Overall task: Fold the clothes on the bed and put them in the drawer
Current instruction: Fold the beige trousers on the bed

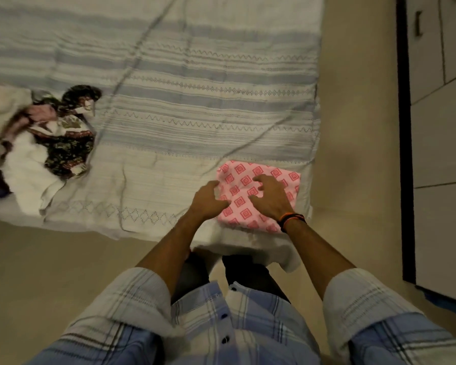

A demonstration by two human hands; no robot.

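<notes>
A pink cloth with red square patterns lies folded into a small rectangle near the bed's front right corner. My left hand is at the cloth's left edge, fingers loosely spread and touching it. My right hand hovers over or rests on the top of the cloth with fingers spread and bent; a dark and orange band is on that wrist. A pile of unfolded clothes, white, dark floral and pink, lies at the bed's left side.
The bed is covered with a pale striped sheet. A white cabinet with drawer fronts and a dark edge stands on the right, across a strip of beige floor. I stand at the bed's front edge.
</notes>
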